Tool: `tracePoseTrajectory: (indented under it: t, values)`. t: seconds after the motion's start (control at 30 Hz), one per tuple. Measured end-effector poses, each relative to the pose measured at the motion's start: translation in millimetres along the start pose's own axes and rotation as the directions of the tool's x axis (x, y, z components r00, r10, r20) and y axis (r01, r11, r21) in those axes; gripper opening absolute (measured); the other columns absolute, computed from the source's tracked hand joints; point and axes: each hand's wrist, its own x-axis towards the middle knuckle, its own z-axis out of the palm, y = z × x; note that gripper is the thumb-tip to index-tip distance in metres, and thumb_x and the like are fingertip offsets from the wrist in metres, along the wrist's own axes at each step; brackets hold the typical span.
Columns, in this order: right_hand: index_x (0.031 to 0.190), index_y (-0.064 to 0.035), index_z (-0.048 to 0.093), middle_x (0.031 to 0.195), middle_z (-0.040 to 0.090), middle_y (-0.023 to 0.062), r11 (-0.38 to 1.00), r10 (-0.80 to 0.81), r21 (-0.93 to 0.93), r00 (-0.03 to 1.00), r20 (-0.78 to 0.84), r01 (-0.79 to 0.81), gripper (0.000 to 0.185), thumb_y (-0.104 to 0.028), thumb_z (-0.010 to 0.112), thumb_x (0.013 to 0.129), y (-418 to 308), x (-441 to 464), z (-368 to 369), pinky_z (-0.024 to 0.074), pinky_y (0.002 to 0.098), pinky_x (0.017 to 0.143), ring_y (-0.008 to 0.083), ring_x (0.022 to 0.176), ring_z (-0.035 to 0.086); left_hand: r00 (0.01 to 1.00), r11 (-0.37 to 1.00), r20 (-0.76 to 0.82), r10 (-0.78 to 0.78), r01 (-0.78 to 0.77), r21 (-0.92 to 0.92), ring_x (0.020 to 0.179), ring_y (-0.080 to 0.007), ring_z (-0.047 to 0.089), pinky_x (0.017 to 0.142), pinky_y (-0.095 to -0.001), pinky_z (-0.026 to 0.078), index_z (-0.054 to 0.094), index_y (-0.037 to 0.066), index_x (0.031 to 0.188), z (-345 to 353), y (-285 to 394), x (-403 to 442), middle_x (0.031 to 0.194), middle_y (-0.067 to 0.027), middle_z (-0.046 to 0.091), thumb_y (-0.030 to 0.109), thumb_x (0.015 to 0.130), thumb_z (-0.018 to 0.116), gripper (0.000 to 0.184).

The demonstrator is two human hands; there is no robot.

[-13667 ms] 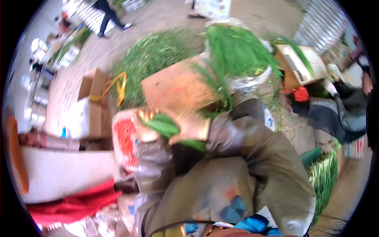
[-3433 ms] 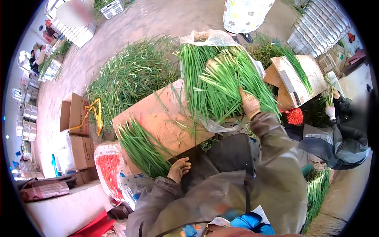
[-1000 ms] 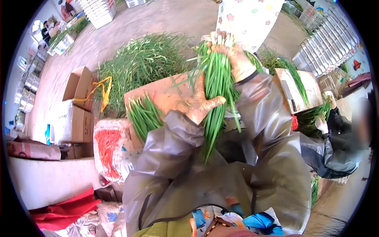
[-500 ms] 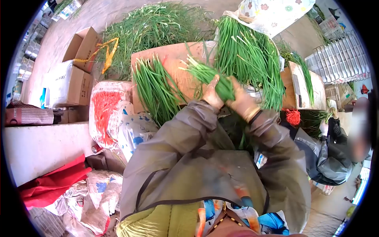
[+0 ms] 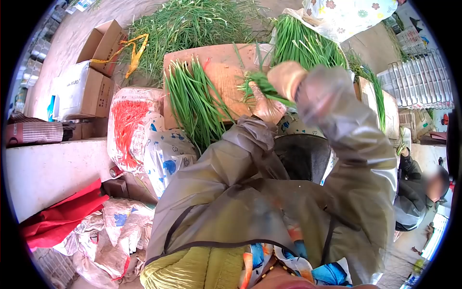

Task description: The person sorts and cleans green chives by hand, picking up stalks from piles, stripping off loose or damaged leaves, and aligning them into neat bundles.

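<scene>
My left hand (image 5: 268, 107) is closed around a small bunch of green chives (image 5: 260, 81), its pale ends pointing left over the board. Just above and right of it is my right hand (image 5: 287, 79), blurred and curled like a fist beside the bunch; what its fingers hold, if anything, is hidden. A sorted bundle of chives (image 5: 192, 96) lies on the left part of the brown board (image 5: 224, 79). Behind my right hand, a larger pile of chives (image 5: 305, 43) rests with its upper ends under a flowered white cloth (image 5: 346, 19).
Loose green stalks (image 5: 187, 26) are heaped on the floor beyond the board. To the left are cardboard boxes (image 5: 89, 89) and a bag with red ties (image 5: 127, 130). White crates (image 5: 416, 79) are stacked at right, where another person (image 5: 416, 192) sits.
My right hand has moved up and away from the bunch's middle, its forearm rising. My left hand still grips the chives, slightly lower. The view has shifted a little.
</scene>
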Motion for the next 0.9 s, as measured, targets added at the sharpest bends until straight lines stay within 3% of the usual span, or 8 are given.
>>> tracePoseTrajectory:
  t: [0.1, 0.13, 0.23, 0.37, 0.43, 0.5, 0.63, 0.9]
  values:
    - [0.090, -0.0037, 0.059, 0.073, 0.063, 0.0056, 0.996, 0.000, -0.087, 0.971, -0.241, -0.021, 0.013, -0.007, 0.049, 0.082, -27, -40, 40, 0.0522, 0.0313, 0.057, 0.0192, 0.068, 0.064, 0.979, 0.862, -0.180, 0.091, 0.013, 0.506, 0.109, -0.0271, 0.050, 0.097, -0.0416, 0.039, 0.049, -0.001, 0.116, 0, 7, -5, 0.117, -0.0158, 0.054, 0.058, 0.081, 0.049, 0.069]
    - [0.082, -0.0060, 0.062, 0.075, 0.065, 0.0079, 0.995, 0.102, 0.044, 0.959, -0.265, -0.093, 0.012, -0.009, 0.050, 0.079, -36, -52, 47, 0.0521, 0.0323, 0.059, 0.0203, 0.074, 0.065, 0.889, 0.806, -0.271, 0.370, -0.162, 0.570, 0.093, -0.0263, 0.056, 0.089, -0.0392, 0.044, 0.055, -0.003, 0.101, 5, -4, -3, 0.097, -0.0140, 0.059, 0.040, 0.086, 0.055, 0.046]
    - [0.098, -0.0027, 0.060, 0.091, 0.064, 0.0138, 0.880, 0.247, 0.476, 0.849, -0.466, 0.005, 0.020, -0.011, 0.055, 0.081, -30, -104, 48, 0.0510, 0.0297, 0.068, 0.0250, 0.084, 0.063, 0.904, 0.672, -0.225, 0.364, -0.087, 0.736, 0.080, -0.0216, 0.052, 0.078, -0.0356, 0.045, 0.053, 0.001, 0.099, 16, 6, -10, 0.082, -0.0088, 0.055, 0.016, 0.082, 0.061, 0.024]
    - [0.108, -0.0049, 0.056, 0.090, 0.061, 0.0049, 0.050, 0.711, 0.896, 0.614, -0.342, 0.441, 0.021, -0.012, 0.054, 0.088, -35, -96, 92, 0.0473, 0.0260, 0.076, 0.0134, 0.080, 0.057, 0.945, 0.426, -0.283, 0.162, 0.192, 0.884, 0.074, -0.0194, 0.055, 0.070, -0.0327, 0.046, 0.052, 0.001, 0.102, 52, 24, -44, 0.080, -0.0071, 0.055, 0.016, 0.082, 0.059, 0.026]
    - [0.112, -0.0047, 0.052, 0.094, 0.060, 0.0065, -0.638, 0.160, 0.596, 0.840, -0.518, 0.488, 0.028, -0.022, 0.052, 0.090, -56, -49, 115, 0.0483, 0.0270, 0.075, 0.0149, 0.081, 0.058, 0.931, 0.002, -0.354, 0.090, 0.356, 0.935, 0.072, -0.0184, 0.057, 0.065, -0.0302, 0.047, 0.054, 0.000, 0.100, 102, 6, -71, 0.079, -0.0074, 0.058, 0.017, 0.082, 0.059, 0.025]
    - [0.112, -0.0051, 0.050, 0.095, 0.059, 0.0068, -0.672, 0.202, 0.547, 0.834, -0.513, 0.499, 0.037, -0.035, 0.048, 0.091, -71, -52, 93, 0.0488, 0.0289, 0.077, 0.0162, 0.080, 0.059, 0.870, -0.276, -0.493, -0.014, 0.471, 0.838, 0.065, -0.0152, 0.058, 0.060, -0.0273, 0.046, 0.054, 0.000, 0.104, 128, 2, -91, 0.076, -0.0065, 0.060, 0.018, 0.079, 0.064, 0.033]
    - [0.107, -0.0061, 0.052, 0.087, 0.059, 0.0049, -0.899, 0.435, -0.197, 0.856, -0.280, 0.392, 0.036, -0.037, 0.052, 0.089, -70, -15, 81, 0.0515, 0.0320, 0.067, 0.0171, 0.075, 0.059, 0.702, -0.265, -0.712, -0.005, 0.686, 0.678, 0.061, -0.0142, 0.055, 0.059, -0.0255, 0.044, 0.054, 0.000, 0.107, 161, 2, -148, 0.074, -0.0064, 0.059, 0.018, 0.077, 0.066, 0.037]
    - [0.088, -0.0067, 0.059, 0.049, 0.036, -0.0041, -0.913, 0.404, 0.021, 0.910, -0.099, 0.407, 0.019, -0.024, 0.064, 0.082, -80, -9, 61, 0.0386, 0.0275, 0.045, 0.0114, 0.043, 0.039, 0.704, -0.198, -0.707, 0.065, 0.704, 0.682, 0.051, -0.0115, 0.049, 0.049, -0.0208, 0.038, 0.047, -0.004, 0.119, 207, -6, -223, 0.067, -0.0061, 0.055, 0.019, 0.073, 0.069, 0.055]
